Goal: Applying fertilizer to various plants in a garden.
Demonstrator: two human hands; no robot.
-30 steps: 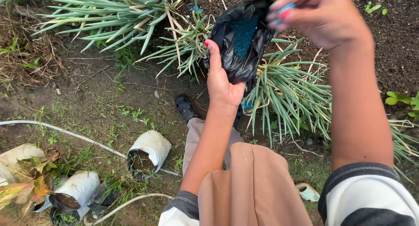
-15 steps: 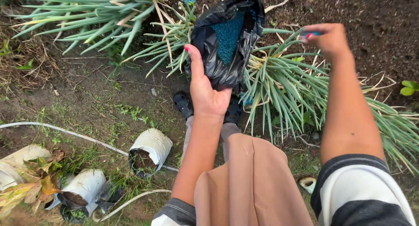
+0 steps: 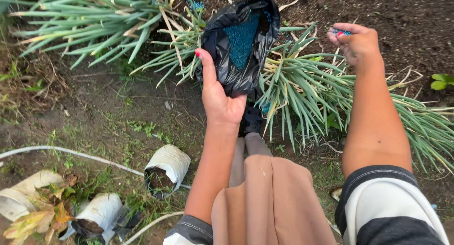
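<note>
My left hand [image 3: 218, 100] is cupping the crumpled black plastic bag [image 3: 236, 60] of teal granules [image 3: 242, 36]. My right hand [image 3: 355, 42] is pinching granules over the far green clump [image 3: 302, 84]; tilting could spill the bag.

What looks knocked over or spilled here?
Three white grow bags lie tipped on their sides at lower left, soil showing at the open ends. A few blue granules sit on the leaves beyond the black bag.
</note>
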